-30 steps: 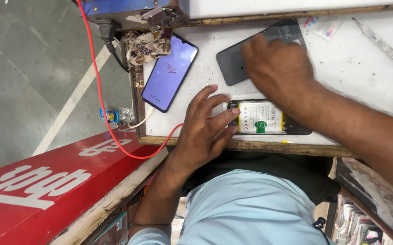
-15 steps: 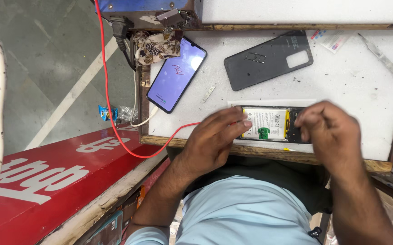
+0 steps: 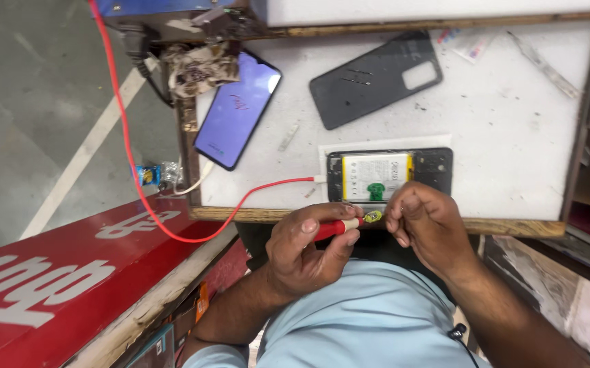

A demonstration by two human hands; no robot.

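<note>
- A scuffed white worktop (image 3: 513,136) with a wooden front edge fills the upper right of the frame; grey concrete floor lies at the left, and a red signboard (image 3: 56,286) slants across the lower left.
- On the worktop lie an opened phone (image 3: 390,175) with its battery bared, a dark back cover (image 3: 374,80) above it, and a lit phone (image 3: 238,109) toward the upper left. A red cable (image 3: 172,228) loops to the opened phone's left end.
- Just below the front edge, at lower centre, the left hand (image 3: 308,249) curls its fingers around a red-handled tool (image 3: 339,227).
- The right hand (image 3: 428,221) pinches its fingertips together at the tool's yellowish tip, touching it.
- The tool is short and lies nearly level.
</note>
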